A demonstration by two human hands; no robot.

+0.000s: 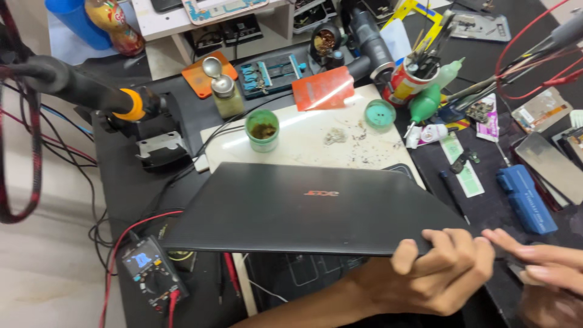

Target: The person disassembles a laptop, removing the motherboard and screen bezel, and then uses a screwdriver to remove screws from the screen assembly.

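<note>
Clamped over the near edge of the closed black laptop (310,206), left hand (440,273) grips it; right hand (543,267) lies open-fingered just beside, holding nothing I can make out

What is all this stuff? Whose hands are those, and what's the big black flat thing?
The camera sits on a person's head and looks down, so you see their own two hands at a cluttered repair bench. The big black flat thing is a closed laptop. The left hand grips its near right corner, fingers curled over the edge, and holds it above the dark bench. The right hand reaches in beside that corner with its fingers stretched out, but it's blurry, so I can't tell if it holds anything. Behind the laptop lies a white mat with a small green jar on it. At the near left is a multimeter with red and black wires. A can full of tools stands at the back.
</note>
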